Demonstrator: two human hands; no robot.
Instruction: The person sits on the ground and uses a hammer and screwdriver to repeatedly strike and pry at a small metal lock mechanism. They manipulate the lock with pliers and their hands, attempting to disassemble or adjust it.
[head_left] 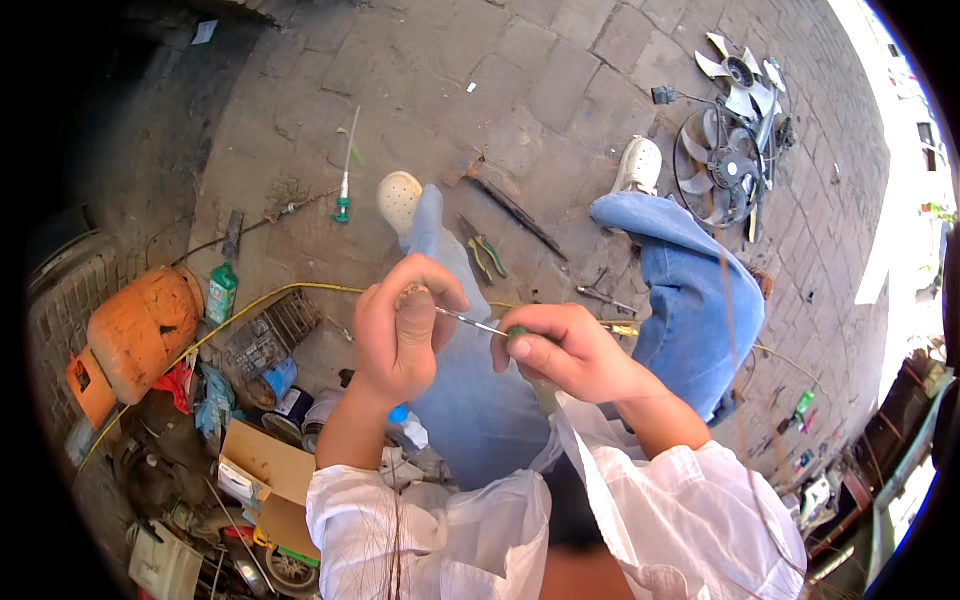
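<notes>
My left hand (395,335) is closed around a small brownish piece (412,292), mostly covered by the thumb and fingers. In my right hand (570,352) is a screwdriver (478,324) with a thin metal shaft and a green handle, gripped between thumb and bent fingers. Its shaft points left, and the tip reaches the piece in my left hand; the exact contact is hidden. Both hands are above my jeans. On the ground just beyond them lie pliers (484,250) with green-and-yellow handles and a dark-handled hammer (515,214).
A long green-handled screwdriver (344,195) lies farther left. An orange gas cylinder (150,330), a green bottle (221,294), a yellow hose (262,299) and an open cardboard box (268,470) crowd the left side. Radiator fans (733,168) lie on the paving at far right.
</notes>
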